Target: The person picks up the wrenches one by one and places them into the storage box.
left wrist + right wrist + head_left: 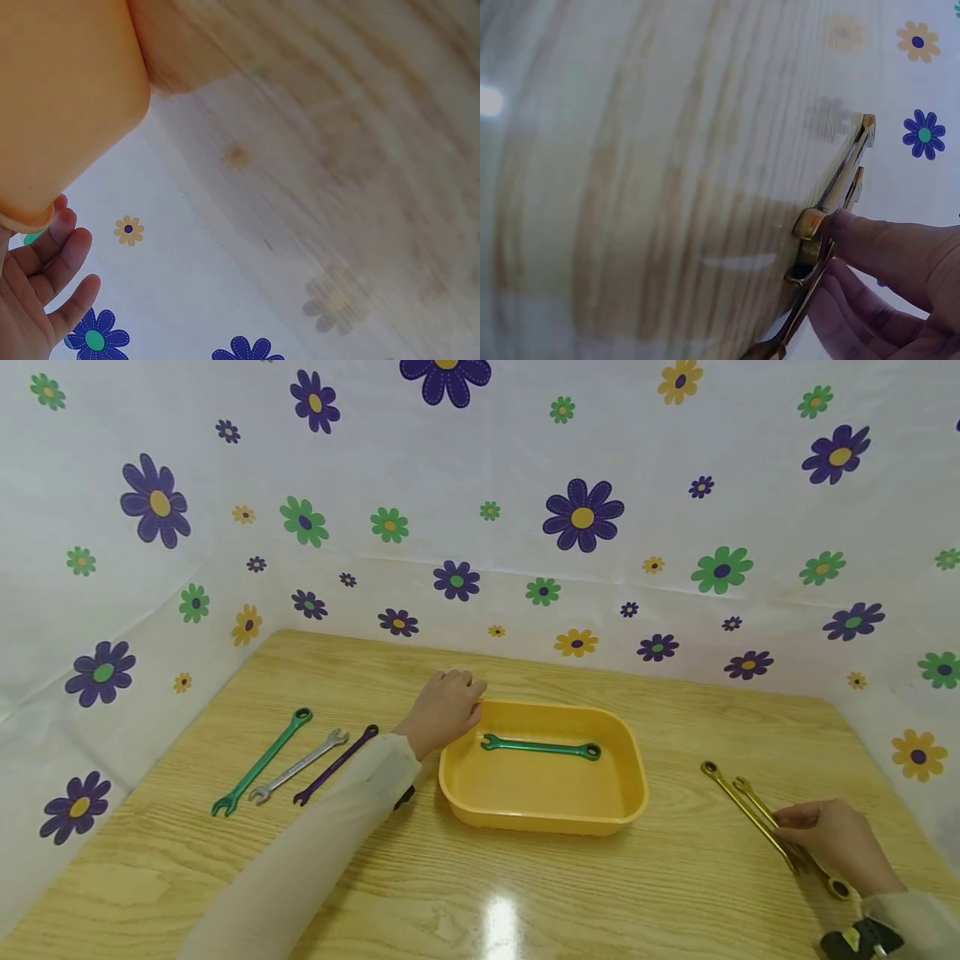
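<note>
At the back left corner of a yellow tray (536,820), my left hand (444,710) grips the rim. The left wrist view shows fingers (64,259) bent below the rim (30,220) outside the tray. Inside it lies a green combination wrench (536,747), ring end to the right. Toward the right side of the table, my right hand (840,839) pinches a gold wrench (757,802) between thumb and fingers, near mid-shaft. Its ring end points toward me. A second gold wrench (753,819) lies close along its left side.
Left of the tray, a green wrench (262,762), a silver wrench (300,767) and a purple wrench (337,764) lie slanted in a row on the wooden table (420,893). A flower-print cloth (510,460) hangs behind and at both sides.
</note>
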Tool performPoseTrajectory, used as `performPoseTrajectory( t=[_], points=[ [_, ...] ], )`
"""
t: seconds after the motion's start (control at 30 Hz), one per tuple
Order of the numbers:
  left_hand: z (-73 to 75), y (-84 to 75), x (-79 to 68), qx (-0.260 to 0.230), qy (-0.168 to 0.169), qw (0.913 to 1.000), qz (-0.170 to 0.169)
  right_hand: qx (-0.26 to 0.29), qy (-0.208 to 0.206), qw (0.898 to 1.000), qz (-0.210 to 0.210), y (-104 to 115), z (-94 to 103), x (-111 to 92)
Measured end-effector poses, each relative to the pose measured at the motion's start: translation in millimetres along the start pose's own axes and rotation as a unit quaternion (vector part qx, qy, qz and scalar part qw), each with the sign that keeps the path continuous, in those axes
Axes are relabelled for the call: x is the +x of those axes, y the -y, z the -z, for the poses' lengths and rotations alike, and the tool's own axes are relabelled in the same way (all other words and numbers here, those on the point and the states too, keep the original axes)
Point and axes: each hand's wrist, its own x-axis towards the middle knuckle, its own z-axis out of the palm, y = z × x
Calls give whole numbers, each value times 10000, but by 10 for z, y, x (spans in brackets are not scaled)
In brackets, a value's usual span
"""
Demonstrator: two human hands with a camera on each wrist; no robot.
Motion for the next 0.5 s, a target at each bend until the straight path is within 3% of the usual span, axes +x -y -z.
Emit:
performPoseTrajectory(
  t=[0.5],
  points=[
    [-14,0,3,-8,67,9999,82,-419,-294,9987,35,-68,-52,-9]
  ],
)
